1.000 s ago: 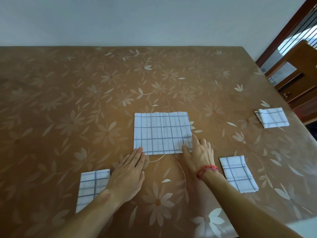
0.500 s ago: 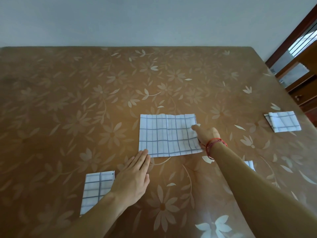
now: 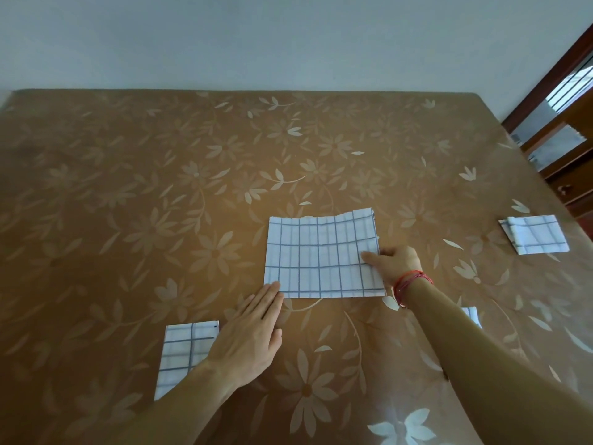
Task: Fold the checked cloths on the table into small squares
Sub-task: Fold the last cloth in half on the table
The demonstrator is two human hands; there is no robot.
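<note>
A white cloth with blue checks lies folded to a wide rectangle in the middle of the table. My right hand pinches its right edge, thumb on top of the fabric. My left hand lies flat on the table, fingers straight, fingertips touching the cloth's near left corner. A small folded checked square sits by my left wrist, partly hidden by the arm. Another folded square lies at the far right. A corner of a third peeks out behind my right forearm.
The table wears a brown covering with pale flowers and reaches back to a plain wall. Wooden furniture and a window frame stand past the right edge.
My right hand moved from the cloth's near edge to its right edge and took hold of it. The far right corner of the cloth has lifted a little. My left hand stays flat.
</note>
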